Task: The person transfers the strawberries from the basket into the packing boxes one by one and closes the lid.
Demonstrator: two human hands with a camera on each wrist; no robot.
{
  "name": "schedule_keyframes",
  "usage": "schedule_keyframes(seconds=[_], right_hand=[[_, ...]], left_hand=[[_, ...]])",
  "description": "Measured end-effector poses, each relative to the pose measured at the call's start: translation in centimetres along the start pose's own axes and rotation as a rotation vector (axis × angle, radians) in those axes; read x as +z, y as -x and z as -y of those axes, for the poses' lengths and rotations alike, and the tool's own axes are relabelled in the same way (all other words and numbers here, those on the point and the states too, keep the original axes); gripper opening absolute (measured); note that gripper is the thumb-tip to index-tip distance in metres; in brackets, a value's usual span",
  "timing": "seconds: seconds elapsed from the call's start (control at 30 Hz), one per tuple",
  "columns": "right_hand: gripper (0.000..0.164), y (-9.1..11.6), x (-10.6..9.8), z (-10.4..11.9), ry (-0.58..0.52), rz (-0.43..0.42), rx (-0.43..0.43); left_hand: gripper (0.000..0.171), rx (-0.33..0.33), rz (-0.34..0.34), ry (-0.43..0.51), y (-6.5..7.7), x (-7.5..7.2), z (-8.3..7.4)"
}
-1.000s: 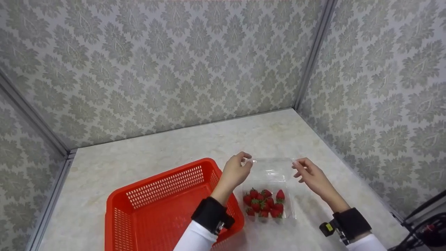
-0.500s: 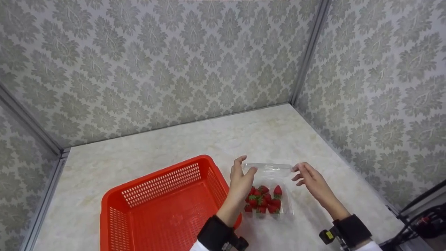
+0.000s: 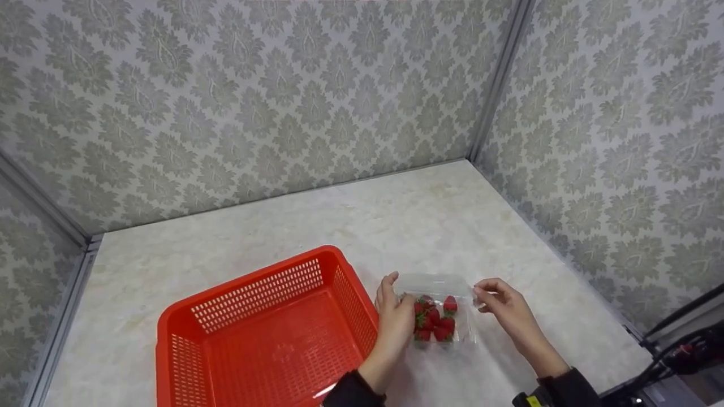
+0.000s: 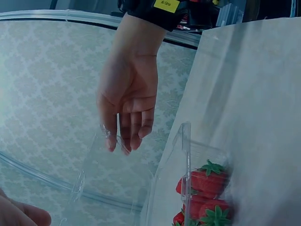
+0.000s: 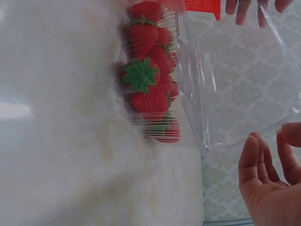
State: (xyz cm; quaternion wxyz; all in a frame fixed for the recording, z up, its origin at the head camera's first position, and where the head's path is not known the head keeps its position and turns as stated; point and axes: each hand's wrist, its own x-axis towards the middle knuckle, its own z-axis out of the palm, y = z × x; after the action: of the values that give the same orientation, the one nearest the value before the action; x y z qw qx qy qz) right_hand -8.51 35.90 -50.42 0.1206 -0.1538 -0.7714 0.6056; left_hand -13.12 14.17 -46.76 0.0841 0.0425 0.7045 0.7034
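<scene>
A clear plastic clamshell box (image 3: 465, 328) holds several red strawberries (image 3: 432, 322) with green leaves. Its hinged lid (image 5: 249, 80) stands raised at the far side, tilted over the fruit. My left hand (image 3: 394, 319) holds the lid's left edge, thumb on the near side and fingers stretched behind. At the opposite edge, my right hand (image 3: 506, 305) pinches the lid between thumb and fingertips, as the left wrist view also shows. The left hand covers the box's left side in the head view.
A large red perforated basket (image 3: 254, 297) sits close to the left of the box, partly behind my left forearm. Patterned wall panels (image 3: 311, 113) border the pale tabletop (image 3: 396, 226). Dark cables (image 3: 687, 353) hang beyond the right edge.
The lid has swung toward me, lower over the strawberries. Both hands have come nearer with it, and the left now covers part of the fruit. The head view has shifted slightly.
</scene>
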Motion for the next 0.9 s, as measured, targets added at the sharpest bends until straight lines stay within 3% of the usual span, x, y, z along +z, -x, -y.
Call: schedule_keyframes(seconds=[0.33, 0.63, 0.9], right_hand=[[0.033, 0.5, 0.3, -1.1, 0.021, 0.011, 0.094], [0.033, 1.1, 0.6, -2.0, 0.101, 0.030, 0.104], [0.032, 1.3, 0.9, -2.8, 0.131, 0.014, 0.121]], left_hand=[[0.065, -0.037, 0.087, -0.059, 0.7, -0.9, 0.5], [0.064, -0.054, 0.139, -0.209, 0.8, -2.0, 0.2], [0.074, -0.151, 0.095, -0.214, 1.8, -1.0, 1.2]])
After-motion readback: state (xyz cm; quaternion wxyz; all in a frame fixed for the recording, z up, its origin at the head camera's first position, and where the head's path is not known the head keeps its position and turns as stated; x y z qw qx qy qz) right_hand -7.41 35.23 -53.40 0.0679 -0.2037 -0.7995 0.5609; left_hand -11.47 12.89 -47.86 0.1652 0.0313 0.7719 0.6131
